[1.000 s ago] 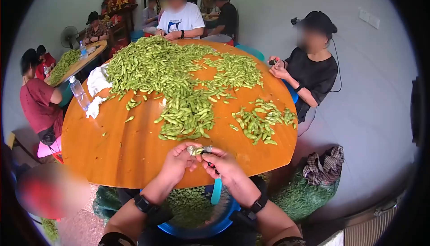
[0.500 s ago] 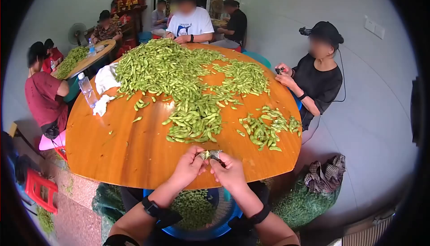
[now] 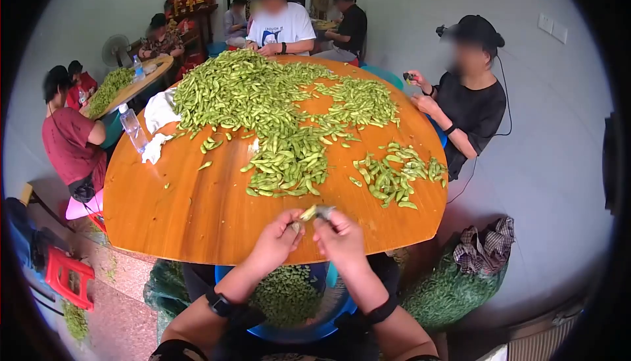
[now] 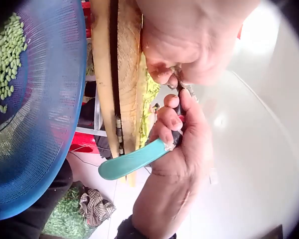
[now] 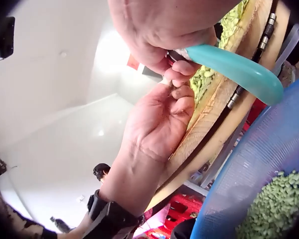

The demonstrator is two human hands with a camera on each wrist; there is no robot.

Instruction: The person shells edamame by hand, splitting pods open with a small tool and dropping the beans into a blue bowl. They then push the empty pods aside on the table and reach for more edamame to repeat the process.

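Note:
In the head view, my left hand [image 3: 276,239] and right hand [image 3: 343,239] meet over the table's near edge. A yellow-green edamame pod [image 3: 307,213] lies between their fingertips, pinched by my left fingers. Grey wrapping covers the tip of a right finger. My right fingers curl round a black-and-teal tool, its curved teal handle [image 4: 134,160] sticking out below the palm; its working end is hidden by fingers. Beneath the hands, a blue mesh basin [image 4: 77,74] contains many shelled green beans [image 3: 286,295].
A large pod heap [image 3: 230,91] covers the back of the wooden table [image 3: 177,210], a smaller pile [image 3: 394,177] lies right. A water bottle [image 3: 133,127] stands left. A person in black [image 3: 476,108] sits right. A net sack [image 3: 453,288] stands on the floor.
The small pale object seen between the fingertips earlier now shows as a pod slightly higher, toward the right hand. My hands have drawn slightly apart. The head view has shifted, sliding the table right.

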